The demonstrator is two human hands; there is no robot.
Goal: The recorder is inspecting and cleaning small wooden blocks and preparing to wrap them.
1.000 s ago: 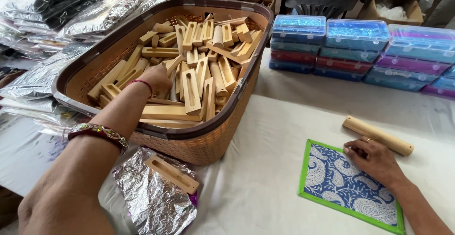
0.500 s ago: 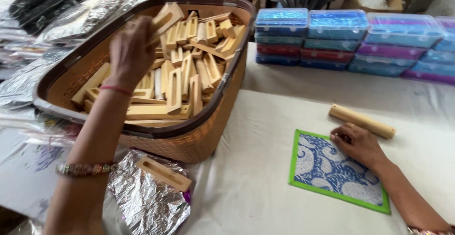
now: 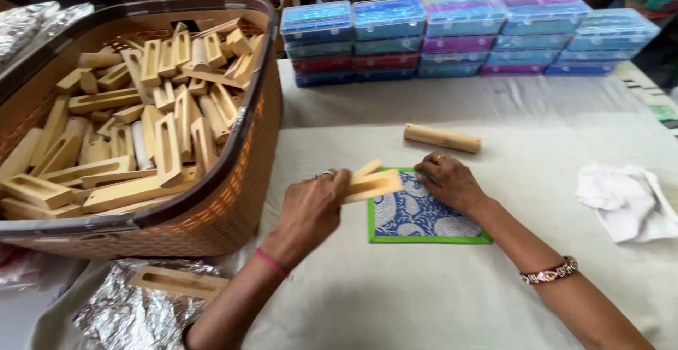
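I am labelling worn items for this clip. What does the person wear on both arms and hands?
Both forearms are bare, without sleeves. The left hand has a ring on one finger and a thin pink band at the wrist. The right hand has a gold-coloured ring, and a beaded multicoloured bracelet on that forearm.

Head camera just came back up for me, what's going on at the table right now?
A person works at a cloth-covered table. The left hand holds a slotted wooden block over the left edge of a blue patterned card with a green border. The right hand rests on the card's upper right part. A wooden roller lies just behind the card. A brown basket full of similar wooden blocks stands on the left, with another block on foil in front of it. Stacked plastic boxes line the back.
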